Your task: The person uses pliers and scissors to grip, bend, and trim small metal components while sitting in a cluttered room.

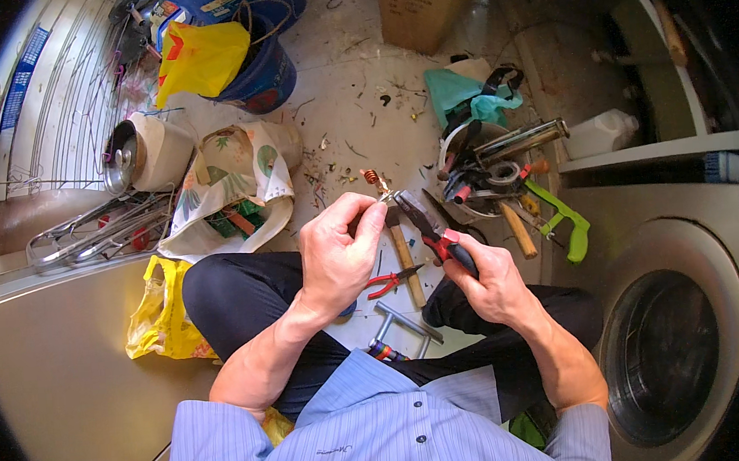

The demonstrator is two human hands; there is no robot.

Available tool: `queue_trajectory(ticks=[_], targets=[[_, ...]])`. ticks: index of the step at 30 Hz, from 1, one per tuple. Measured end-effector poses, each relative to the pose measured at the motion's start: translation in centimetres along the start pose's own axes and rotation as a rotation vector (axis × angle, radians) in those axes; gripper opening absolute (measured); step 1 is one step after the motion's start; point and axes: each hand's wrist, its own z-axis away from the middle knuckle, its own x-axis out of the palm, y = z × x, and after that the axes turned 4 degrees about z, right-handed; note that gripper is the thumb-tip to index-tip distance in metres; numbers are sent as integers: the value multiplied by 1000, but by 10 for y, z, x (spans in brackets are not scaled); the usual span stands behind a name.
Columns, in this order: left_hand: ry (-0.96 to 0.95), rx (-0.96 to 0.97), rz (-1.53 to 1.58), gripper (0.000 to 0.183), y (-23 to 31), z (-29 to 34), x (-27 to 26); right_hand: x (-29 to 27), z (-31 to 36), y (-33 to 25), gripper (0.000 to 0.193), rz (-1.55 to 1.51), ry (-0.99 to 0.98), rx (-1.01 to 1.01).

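My left hand (337,254) pinches a small metal piece with a copper coil (372,177) sticking up from it, held above my lap. In my right hand (493,277) is a pair of pliers (421,217) with red and black handles. Their jaws point up and left and meet the piece at my left fingertips; whether they bite on it I cannot tell. Below, between my legs, lie red-handled pliers (383,284), a tool with a wooden handle (407,271) and a grey metal frame-like tool (406,324).
A tub of tools (449,161) stands ahead right, with a green-handled saw (562,217). A printed bag (278,211) sits left, a blue bucket (269,79) and cardboard box (423,13) farther off. Debris litters the floor (349,120). A round-doored machine (663,330) flanks my right.
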Motion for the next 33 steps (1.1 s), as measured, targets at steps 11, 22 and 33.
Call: queue_trajectory(ticks=[11, 22, 33], targets=[[83, 568, -509, 7, -5, -9, 1, 1, 1, -3, 41, 84, 19, -18], [18, 585, -599, 9, -11, -6, 3, 6, 3, -1, 42, 130, 58, -27], [-41, 570, -703, 9, -21, -4, 6, 14, 1, 5, 47, 270, 88, -147]])
